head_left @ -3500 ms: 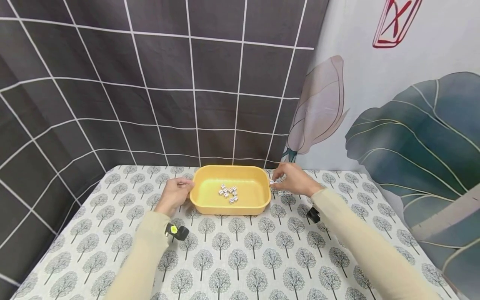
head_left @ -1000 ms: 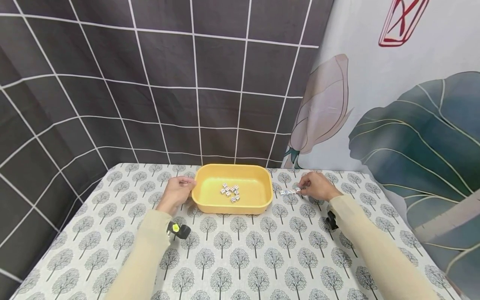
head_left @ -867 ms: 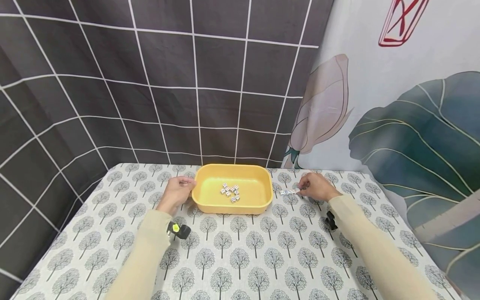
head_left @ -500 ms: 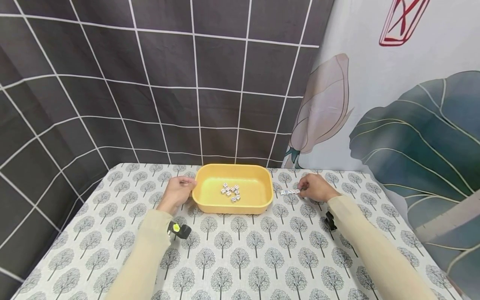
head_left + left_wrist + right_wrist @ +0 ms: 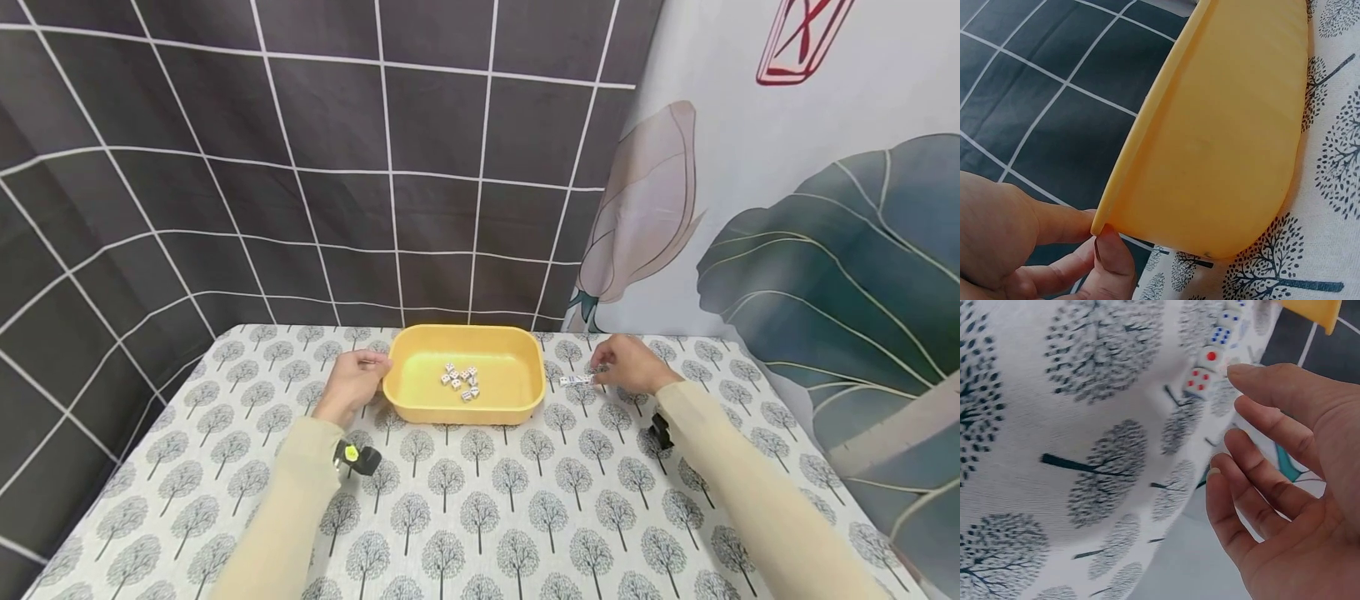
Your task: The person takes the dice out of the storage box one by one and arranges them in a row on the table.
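Note:
A yellow plastic tub [image 5: 465,415] stands near the table's far edge, with several white dice [image 5: 459,379] scattered on its floor. My left hand [image 5: 351,382] pinches the tub's left rim between thumb and fingers, as the left wrist view shows at its rim [image 5: 1124,159]. To the right of the tub, several dice form a straight row [image 5: 574,380] on the cloth. At the row's right end my right hand [image 5: 632,364] hovers with loosely bent fingers and nothing between them. In the right wrist view a die with red pips [image 5: 1198,382] ends the row, just beside the thumb.
A white cloth with a tree print [image 5: 480,500] covers the table. Behind it hangs a dark grid-patterned curtain [image 5: 330,167]. A pale curtain with a flower and leaf print [image 5: 825,267] hangs to the right.
My right hand has carried a die from beside the tub to the row's right end, let it go and lifted slightly. My left hand has stayed on the tub's rim.

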Action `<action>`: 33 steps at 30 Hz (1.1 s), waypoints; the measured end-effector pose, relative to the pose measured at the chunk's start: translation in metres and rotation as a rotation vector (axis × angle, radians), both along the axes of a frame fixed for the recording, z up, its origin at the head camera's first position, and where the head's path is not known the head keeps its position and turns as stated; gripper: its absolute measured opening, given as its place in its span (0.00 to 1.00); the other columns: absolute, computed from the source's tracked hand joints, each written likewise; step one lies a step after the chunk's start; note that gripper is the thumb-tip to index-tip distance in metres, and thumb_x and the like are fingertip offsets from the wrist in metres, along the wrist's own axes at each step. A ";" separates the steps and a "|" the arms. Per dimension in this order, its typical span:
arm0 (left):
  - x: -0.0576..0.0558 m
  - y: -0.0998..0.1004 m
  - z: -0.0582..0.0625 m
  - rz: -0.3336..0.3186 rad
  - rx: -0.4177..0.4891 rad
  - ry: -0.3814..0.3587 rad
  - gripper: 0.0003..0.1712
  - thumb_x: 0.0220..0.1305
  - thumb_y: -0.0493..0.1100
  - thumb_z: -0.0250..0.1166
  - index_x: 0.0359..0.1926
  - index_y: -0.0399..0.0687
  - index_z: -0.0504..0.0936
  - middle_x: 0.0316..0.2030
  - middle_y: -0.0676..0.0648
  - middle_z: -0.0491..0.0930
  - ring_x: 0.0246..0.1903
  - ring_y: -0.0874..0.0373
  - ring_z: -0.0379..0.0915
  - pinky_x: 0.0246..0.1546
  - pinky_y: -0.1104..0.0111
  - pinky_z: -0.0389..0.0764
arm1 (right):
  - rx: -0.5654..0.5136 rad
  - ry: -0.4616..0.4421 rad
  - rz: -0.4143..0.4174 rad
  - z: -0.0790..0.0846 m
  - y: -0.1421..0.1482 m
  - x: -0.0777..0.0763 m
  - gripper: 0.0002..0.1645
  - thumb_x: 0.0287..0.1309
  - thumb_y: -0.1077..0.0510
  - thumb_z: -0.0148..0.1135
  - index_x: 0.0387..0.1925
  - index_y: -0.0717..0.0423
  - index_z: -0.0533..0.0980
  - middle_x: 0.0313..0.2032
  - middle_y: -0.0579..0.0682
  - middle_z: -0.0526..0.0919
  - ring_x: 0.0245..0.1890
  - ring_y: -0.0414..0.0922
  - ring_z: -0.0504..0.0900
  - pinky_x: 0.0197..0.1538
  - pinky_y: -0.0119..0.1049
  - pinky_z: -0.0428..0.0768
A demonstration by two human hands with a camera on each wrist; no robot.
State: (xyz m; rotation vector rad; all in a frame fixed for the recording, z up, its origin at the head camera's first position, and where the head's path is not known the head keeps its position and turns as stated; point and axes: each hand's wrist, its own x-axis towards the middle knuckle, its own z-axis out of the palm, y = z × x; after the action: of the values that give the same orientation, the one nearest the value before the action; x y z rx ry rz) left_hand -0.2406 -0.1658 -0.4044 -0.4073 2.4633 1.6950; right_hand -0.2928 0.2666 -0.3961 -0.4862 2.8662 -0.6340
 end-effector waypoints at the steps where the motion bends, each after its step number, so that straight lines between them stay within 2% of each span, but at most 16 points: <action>1: 0.000 0.000 0.000 0.000 0.003 -0.002 0.18 0.74 0.41 0.59 0.59 0.36 0.77 0.53 0.36 0.80 0.38 0.57 0.80 0.52 0.61 0.83 | 0.003 0.005 0.003 0.002 -0.001 0.000 0.12 0.53 0.61 0.75 0.40 0.59 0.84 0.44 0.58 0.87 0.47 0.55 0.84 0.57 0.58 0.82; 7: -0.001 0.001 0.001 0.000 0.007 -0.019 0.18 0.75 0.42 0.59 0.60 0.37 0.76 0.52 0.37 0.80 0.38 0.57 0.79 0.52 0.61 0.82 | 0.022 0.041 0.030 0.012 -0.012 0.003 0.15 0.56 0.59 0.73 0.44 0.60 0.84 0.48 0.60 0.87 0.50 0.58 0.84 0.58 0.60 0.81; 14: -0.002 0.002 0.000 -0.002 -0.004 -0.005 0.18 0.75 0.41 0.59 0.60 0.37 0.77 0.51 0.37 0.80 0.38 0.57 0.79 0.51 0.62 0.83 | 0.012 0.018 0.035 0.025 -0.025 0.006 0.21 0.57 0.57 0.73 0.51 0.61 0.82 0.52 0.60 0.85 0.54 0.59 0.83 0.60 0.59 0.82; 22: -0.001 0.002 0.001 0.008 0.003 -0.011 0.18 0.75 0.42 0.59 0.60 0.37 0.77 0.51 0.37 0.81 0.42 0.52 0.82 0.51 0.62 0.83 | -0.003 0.079 0.072 0.035 -0.046 0.007 0.21 0.56 0.56 0.74 0.49 0.61 0.83 0.49 0.59 0.87 0.52 0.57 0.84 0.59 0.57 0.82; 33: -0.001 0.000 -0.001 0.006 -0.016 -0.010 0.19 0.75 0.43 0.59 0.60 0.37 0.77 0.50 0.37 0.81 0.41 0.54 0.81 0.52 0.62 0.82 | -0.003 0.107 0.123 0.045 -0.076 0.007 0.22 0.55 0.56 0.76 0.50 0.58 0.83 0.48 0.57 0.86 0.51 0.53 0.82 0.58 0.52 0.82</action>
State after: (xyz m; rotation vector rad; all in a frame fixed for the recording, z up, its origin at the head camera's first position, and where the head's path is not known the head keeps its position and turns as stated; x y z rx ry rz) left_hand -0.2411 -0.1658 -0.4049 -0.4238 2.4730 1.6723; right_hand -0.2857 0.1906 -0.3507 -0.7115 2.9058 -0.6093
